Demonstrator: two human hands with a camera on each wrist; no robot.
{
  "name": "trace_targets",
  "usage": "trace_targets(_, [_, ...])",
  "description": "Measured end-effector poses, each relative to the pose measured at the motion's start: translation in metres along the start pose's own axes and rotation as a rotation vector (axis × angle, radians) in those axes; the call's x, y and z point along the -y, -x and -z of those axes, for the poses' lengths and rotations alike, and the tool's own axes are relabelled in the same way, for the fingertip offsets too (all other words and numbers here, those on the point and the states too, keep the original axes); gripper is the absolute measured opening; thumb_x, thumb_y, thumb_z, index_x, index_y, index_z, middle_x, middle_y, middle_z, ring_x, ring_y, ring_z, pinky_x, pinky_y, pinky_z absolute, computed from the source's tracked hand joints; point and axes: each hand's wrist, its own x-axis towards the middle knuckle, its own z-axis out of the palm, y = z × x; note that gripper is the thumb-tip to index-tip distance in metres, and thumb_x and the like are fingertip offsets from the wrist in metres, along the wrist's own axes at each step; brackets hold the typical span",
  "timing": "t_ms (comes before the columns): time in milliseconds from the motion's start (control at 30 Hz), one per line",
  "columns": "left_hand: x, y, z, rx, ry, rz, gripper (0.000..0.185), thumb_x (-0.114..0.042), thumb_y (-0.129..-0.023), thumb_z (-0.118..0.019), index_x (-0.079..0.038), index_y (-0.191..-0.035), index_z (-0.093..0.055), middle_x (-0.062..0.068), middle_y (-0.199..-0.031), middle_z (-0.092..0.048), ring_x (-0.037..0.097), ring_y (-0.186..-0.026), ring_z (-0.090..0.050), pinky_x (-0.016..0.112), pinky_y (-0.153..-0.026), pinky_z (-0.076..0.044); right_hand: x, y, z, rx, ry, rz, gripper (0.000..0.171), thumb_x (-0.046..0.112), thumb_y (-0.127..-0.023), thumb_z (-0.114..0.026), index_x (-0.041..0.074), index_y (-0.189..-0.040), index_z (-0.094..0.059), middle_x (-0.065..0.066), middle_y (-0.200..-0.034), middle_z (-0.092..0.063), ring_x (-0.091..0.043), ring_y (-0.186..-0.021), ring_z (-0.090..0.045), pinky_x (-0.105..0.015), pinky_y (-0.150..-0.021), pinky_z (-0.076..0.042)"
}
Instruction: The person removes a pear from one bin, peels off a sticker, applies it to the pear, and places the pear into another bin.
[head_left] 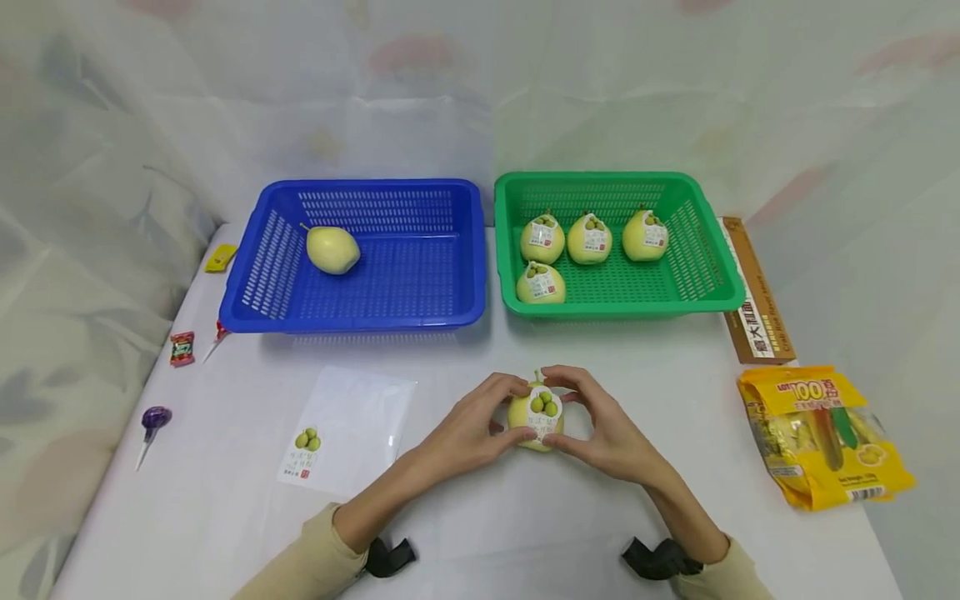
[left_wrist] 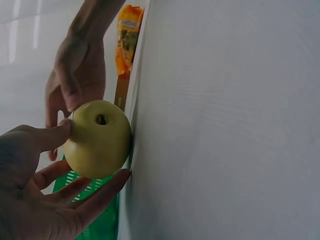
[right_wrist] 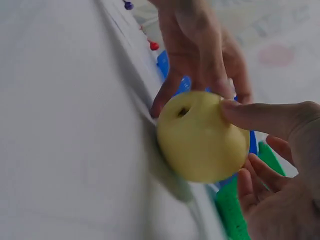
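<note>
A pale yellow-green pear (head_left: 517, 412) (left_wrist: 97, 145) (right_wrist: 202, 142) is between both hands over the white table, stem toward the far side. On its upper face lies a label (head_left: 543, 410) printed with green fruit. From the left, the left hand (head_left: 471, 427) (left_wrist: 47, 187) (right_wrist: 200, 47) holds the pear, its thumb on the label's lower part. The right hand (head_left: 611, 429) (left_wrist: 80, 75) (right_wrist: 285, 175) holds the opposite side, thumb at the label's lower right edge. Both wrist views show the pear's dimpled bottom; the label is hidden there.
Behind stand a blue basket (head_left: 352, 323) with one unlabelled pear (head_left: 333, 250) and a green basket (head_left: 622, 310) with several labelled pears. A clear sheet (head_left: 363, 417) with one label lies left. Sweets and lollipops (head_left: 156, 418) line the left edge; a brown box (head_left: 757, 292) and yellow bag (head_left: 825, 437) lie right.
</note>
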Motion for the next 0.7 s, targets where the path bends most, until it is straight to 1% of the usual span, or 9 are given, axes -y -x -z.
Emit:
trace_targets(100, [0.0,0.0,-0.001,0.016,0.047,0.015,0.045,-0.017,-0.099,-0.082,-0.01,-0.137,-0.059,0.008,-0.147,-0.061,0.022,-0.126,-0.067,0.016,-0.083,-0.064,-0.006,0.003,0.004,0.062,-0.03,-0.039,0.088,0.007,-0.086,-0.092,0.012,-0.16,-0.045,-0.013,-0.159,-0.054,-0.013,-0.148,-0.052,-0.022,-0.112,-0.055])
trace_targets(200, [0.0,0.0,-0.001,0.024,0.086,0.034,0.045,-0.015,-0.099,-0.081,-0.01,-0.137,-0.058,0.009,-0.147,-0.059,0.024,-0.126,-0.068,0.016,-0.086,-0.064,-0.009,0.002,0.005,0.073,-0.112,-0.082,0.084,0.005,-0.089,-0.09,0.01,-0.16,-0.046,-0.013,-0.16,-0.055,-0.008,-0.148,-0.05,-0.022,-0.112,-0.054])
trace_targets(300, [0.001,0.002,-0.001,0.025,0.097,0.046,0.046,-0.015,-0.099,-0.081,-0.01,-0.138,-0.057,0.009,-0.146,-0.058,0.023,-0.125,-0.067,0.016,-0.087,-0.064,-0.009,-0.004,0.001,0.032,-0.187,-0.142,0.072,0.004,-0.093,-0.085,0.006,-0.156,-0.05,-0.014,-0.156,-0.059,-0.003,-0.143,-0.055,-0.021,-0.109,-0.054])
trace_targets(433, [0.0,0.002,0.0,0.024,0.099,0.047,0.047,-0.014,-0.099,-0.082,-0.01,-0.138,-0.056,0.009,-0.145,-0.058,0.021,-0.124,-0.066,0.016,-0.087,-0.064,-0.012,-0.014,-0.008,-0.073,-0.25,-0.252,0.042,0.008,-0.105,-0.071,0.0,-0.144,-0.058,-0.021,-0.143,-0.066,-0.001,-0.128,-0.064,-0.017,-0.105,-0.056])
trace_targets(500, [-0.001,0.003,0.0,0.027,0.095,0.044,0.048,-0.014,-0.098,-0.082,-0.009,-0.138,-0.056,0.009,-0.145,-0.058,0.021,-0.123,-0.065,0.016,-0.087,-0.064,-0.013,-0.018,-0.012,-0.123,-0.28,-0.302,0.031,0.013,-0.11,-0.063,-0.001,-0.138,-0.062,-0.023,-0.138,-0.068,0.0,-0.122,-0.066,-0.014,-0.104,-0.056])
trace_targets(567, [-0.002,0.003,0.0,0.03,0.094,0.044,0.05,-0.014,-0.098,-0.082,-0.008,-0.139,-0.055,0.009,-0.144,-0.057,0.02,-0.122,-0.065,0.015,-0.087,-0.064,-0.012,-0.019,-0.016,-0.151,-0.295,-0.33,0.029,0.016,-0.113,-0.059,-0.001,-0.135,-0.064,-0.024,-0.135,-0.069,0.001,-0.12,-0.067,-0.012,-0.103,-0.056])
trace_targets(600, [-0.002,0.004,0.0,0.031,0.09,0.045,0.05,-0.014,-0.098,-0.082,-0.008,-0.14,-0.055,0.009,-0.144,-0.057,0.02,-0.121,-0.065,0.015,-0.087,-0.064,-0.012,-0.019,-0.017,-0.148,-0.296,-0.323,0.029,0.016,-0.113,-0.059,-0.002,-0.135,-0.063,-0.025,-0.136,-0.068,0.001,-0.121,-0.067,-0.011,-0.103,-0.055])
trace_targets(700, [-0.004,0.005,0.0,0.03,0.083,0.054,0.051,-0.015,-0.098,-0.082,-0.009,-0.14,-0.054,0.008,-0.141,-0.058,0.018,-0.121,-0.064,0.015,-0.087,-0.064,-0.007,-0.018,-0.02,-0.126,-0.262,-0.282,0.032,0.012,-0.107,-0.067,-0.001,-0.136,-0.061,-0.024,-0.137,-0.067,-0.001,-0.123,-0.066,-0.012,-0.107,-0.054])
